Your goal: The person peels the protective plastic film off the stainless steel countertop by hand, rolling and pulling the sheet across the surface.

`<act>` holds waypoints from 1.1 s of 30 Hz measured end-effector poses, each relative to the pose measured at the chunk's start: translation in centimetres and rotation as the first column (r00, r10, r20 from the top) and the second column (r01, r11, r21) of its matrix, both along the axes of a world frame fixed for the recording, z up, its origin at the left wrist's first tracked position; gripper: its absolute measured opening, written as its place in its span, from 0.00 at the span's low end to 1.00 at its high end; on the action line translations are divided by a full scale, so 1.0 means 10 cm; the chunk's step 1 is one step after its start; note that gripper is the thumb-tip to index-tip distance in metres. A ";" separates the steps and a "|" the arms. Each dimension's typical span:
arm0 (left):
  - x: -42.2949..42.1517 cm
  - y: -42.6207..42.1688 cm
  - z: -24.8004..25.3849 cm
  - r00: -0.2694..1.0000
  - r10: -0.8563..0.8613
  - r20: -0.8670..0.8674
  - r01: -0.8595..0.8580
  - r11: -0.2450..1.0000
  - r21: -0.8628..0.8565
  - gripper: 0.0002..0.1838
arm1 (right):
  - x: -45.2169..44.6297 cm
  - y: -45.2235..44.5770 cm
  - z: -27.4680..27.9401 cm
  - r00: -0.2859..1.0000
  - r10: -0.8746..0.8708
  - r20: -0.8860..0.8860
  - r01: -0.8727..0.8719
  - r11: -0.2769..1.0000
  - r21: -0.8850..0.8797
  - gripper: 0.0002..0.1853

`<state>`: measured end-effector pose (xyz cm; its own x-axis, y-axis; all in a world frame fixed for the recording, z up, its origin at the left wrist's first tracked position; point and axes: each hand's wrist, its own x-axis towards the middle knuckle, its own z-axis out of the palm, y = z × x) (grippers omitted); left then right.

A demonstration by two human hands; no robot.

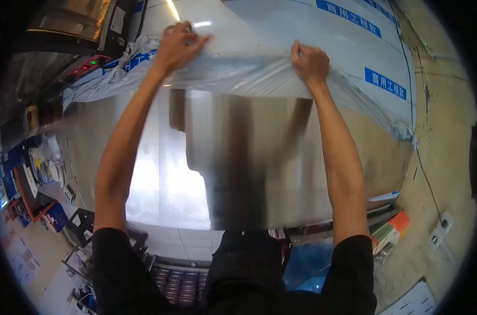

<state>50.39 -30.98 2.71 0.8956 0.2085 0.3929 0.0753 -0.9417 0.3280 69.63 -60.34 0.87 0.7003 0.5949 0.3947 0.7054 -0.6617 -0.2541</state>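
Plastic film (249, 79): pinched in the closed right hand (311, 64), apparently to keep its creased edge taut. Left hand (176, 48): placed well apart over the film, probably to spread tension; blurred, cannot tell whether gripping. Film position: across far side of the metal counter (280, 131).

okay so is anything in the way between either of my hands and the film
Nothing visible: the right hand pinches the film directly. The blurred left hand is over it, its contact unclear, with no object showing between.
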 end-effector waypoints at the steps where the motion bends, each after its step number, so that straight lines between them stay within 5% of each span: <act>1: 0.03 -0.42 0.12 0.993 -0.004 -0.119 0.009 0.999 0.039 0.30 | 0.00 0.00 0.01 1.000 -0.005 0.010 0.005 1.000 0.010 0.20; 4: 0.22 -1.19 -0.01 0.995 0.078 -0.066 -0.068 0.987 0.144 0.31 | -0.01 0.00 0.00 1.000 -0.024 0.019 0.024 1.000 0.019 0.21; 7: 0.37 -1.32 -0.24 0.962 0.246 -0.115 -0.241 0.969 0.055 0.32 | 0.03 0.02 0.00 0.999 -0.007 0.037 0.006 1.000 0.031 0.21; 9: 0.42 -1.19 -0.36 0.992 0.112 0.064 -0.114 0.993 0.035 0.33 | 0.02 -0.03 -0.05 0.999 0.029 0.043 -0.030 0.999 0.031 0.21; 15: 0.50 -1.01 -0.41 0.993 -0.027 0.116 0.028 1.000 -0.009 0.30 | 0.10 -0.04 -0.09 0.962 0.242 0.125 -0.255 0.962 0.101 0.20; 27: 0.56 -0.92 -0.25 0.994 -0.098 -0.043 0.098 0.995 0.008 0.30 | 0.25 0.02 -0.05 0.912 0.347 0.217 -0.369 0.927 0.071 0.19; 30: 0.58 -0.91 -0.21 0.979 0.041 -0.198 -0.056 0.996 -0.070 0.21 | 0.21 -0.02 -0.04 0.957 0.240 0.163 -0.246 0.969 0.020 0.22; 32: 0.62 -0.89 -0.30 0.968 -0.109 0.224 0.118 0.993 -0.024 0.32 | 0.23 0.02 0.02 0.938 0.303 0.168 -0.319 0.944 0.080 0.18; 33: 0.63 -0.89 -0.38 0.969 -0.116 0.220 0.126 0.992 -0.032 0.32 | 0.22 0.00 0.01 0.942 0.296 0.161 -0.311 0.948 0.075 0.18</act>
